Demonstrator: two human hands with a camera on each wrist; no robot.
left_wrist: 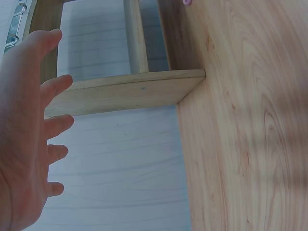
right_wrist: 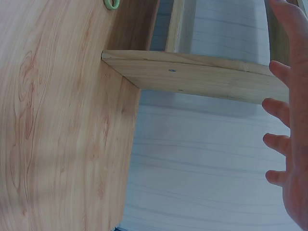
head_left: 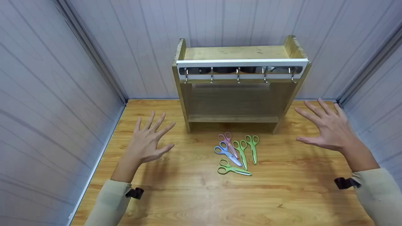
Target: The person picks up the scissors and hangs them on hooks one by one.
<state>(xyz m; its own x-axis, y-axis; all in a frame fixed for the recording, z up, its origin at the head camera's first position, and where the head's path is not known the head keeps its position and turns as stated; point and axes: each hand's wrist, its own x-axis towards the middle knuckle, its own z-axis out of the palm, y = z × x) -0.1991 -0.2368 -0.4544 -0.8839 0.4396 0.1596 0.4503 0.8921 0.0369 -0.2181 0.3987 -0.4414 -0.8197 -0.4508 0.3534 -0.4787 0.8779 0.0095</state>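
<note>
My left hand [head_left: 147, 141] hovers over the table on the left with its fingers spread, holding nothing. On the right my right hand [head_left: 329, 128] is likewise spread and bare. Between them several pairs of scissors lie in a loose group: a pink pair [head_left: 231, 147], a blue pair [head_left: 228, 153], and green pairs [head_left: 252, 149] beside and in front of these. Behind the scissors stands a wooden rack [head_left: 234, 103] with a row of metal hooks [head_left: 238, 75] along its upper front; nothing hangs on them. In the wrist views each hand is apart from the rack's side.
The wooden tabletop [head_left: 201, 201] meets pale panelled walls at the back [head_left: 150, 47], left [head_left: 47, 110] and right [head_left: 383, 119]. The rack stands near the back wall, with a top shelf [head_left: 237, 52] and a low shelf [head_left: 232, 119].
</note>
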